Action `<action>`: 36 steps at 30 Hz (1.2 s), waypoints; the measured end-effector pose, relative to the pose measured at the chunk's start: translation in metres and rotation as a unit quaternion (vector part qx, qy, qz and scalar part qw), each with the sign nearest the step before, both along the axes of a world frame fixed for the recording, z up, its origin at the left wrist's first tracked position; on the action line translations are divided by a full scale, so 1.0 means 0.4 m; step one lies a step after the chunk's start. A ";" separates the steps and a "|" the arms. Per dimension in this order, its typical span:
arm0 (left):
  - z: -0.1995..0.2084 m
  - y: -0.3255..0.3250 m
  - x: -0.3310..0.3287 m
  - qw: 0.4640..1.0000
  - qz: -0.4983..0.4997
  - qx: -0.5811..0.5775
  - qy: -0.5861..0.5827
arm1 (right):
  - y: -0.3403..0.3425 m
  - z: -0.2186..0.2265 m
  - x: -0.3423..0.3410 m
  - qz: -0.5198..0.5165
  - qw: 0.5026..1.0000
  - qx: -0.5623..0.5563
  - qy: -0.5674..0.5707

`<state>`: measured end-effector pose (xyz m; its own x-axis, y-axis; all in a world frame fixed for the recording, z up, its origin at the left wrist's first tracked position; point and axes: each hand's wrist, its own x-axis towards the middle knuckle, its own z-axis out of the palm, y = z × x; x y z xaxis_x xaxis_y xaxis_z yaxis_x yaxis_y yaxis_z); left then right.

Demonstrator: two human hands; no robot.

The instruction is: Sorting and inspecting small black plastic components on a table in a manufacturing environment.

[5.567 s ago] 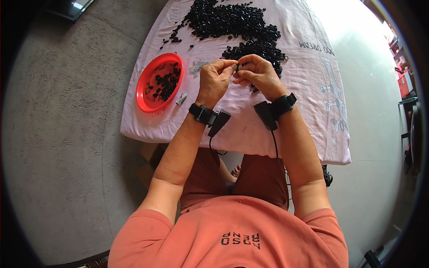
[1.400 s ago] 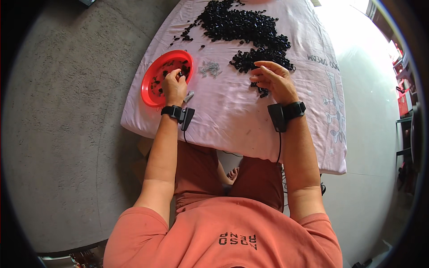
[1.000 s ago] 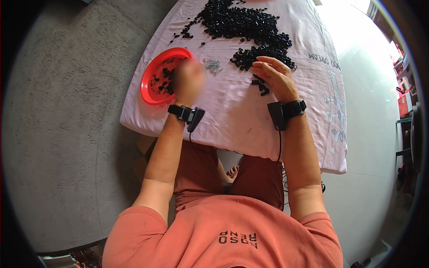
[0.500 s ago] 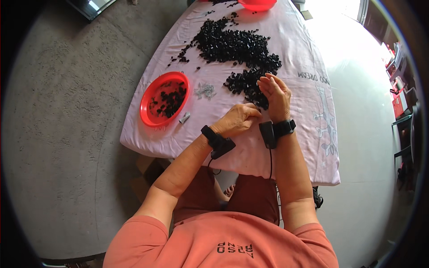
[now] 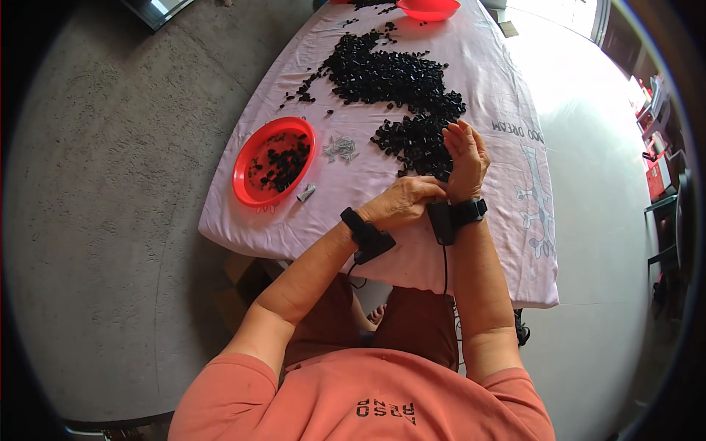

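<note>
My left hand (image 5: 407, 201) reaches across to my right wrist, fingers curled and pressed together. Its fingertips lie at the heel of my right hand, just above the black box (image 5: 441, 223) on the right wrist strap (image 5: 468, 212). Whatever they might pinch is hidden. My right hand (image 5: 468, 163) is raised edge-on with its fingers stretched and lightly bent, and nothing shows in it. Right beside it, at the near end of a large pile, lie small glossy black pieces (image 5: 415, 140). Another black strap (image 5: 358, 225) circles my left wrist.
A red basin (image 5: 239, 180) with black pieces in it stands on the left of the pink cloth-covered table (image 5: 507, 275). Close by lie a small heap of thin silvery pieces (image 5: 340, 148) and a short grey cylinder (image 5: 306, 192). Another red basin (image 5: 429, 10) sits at the far end.
My left hand has moved slightly right, its fingertips now reaching my right wrist. The right hand has shifted a little to the right and is turned more edge-on.
</note>
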<state>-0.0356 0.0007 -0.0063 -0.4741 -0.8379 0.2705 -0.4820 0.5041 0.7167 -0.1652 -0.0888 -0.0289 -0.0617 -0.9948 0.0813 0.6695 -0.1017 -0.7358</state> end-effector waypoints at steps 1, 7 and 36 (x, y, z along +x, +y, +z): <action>-0.003 -0.004 -0.004 1.000 -0.005 0.004 -0.010 | 0.000 0.002 -0.003 -0.019 1.000 0.002 0.004; -0.014 -0.017 0.000 0.992 0.086 -0.086 -0.026 | -0.011 -0.018 -0.002 -0.059 0.997 0.046 0.011; -0.041 -0.049 0.051 0.951 0.262 -0.130 -0.103 | -0.022 -0.030 -0.008 -0.025 0.997 0.064 -0.033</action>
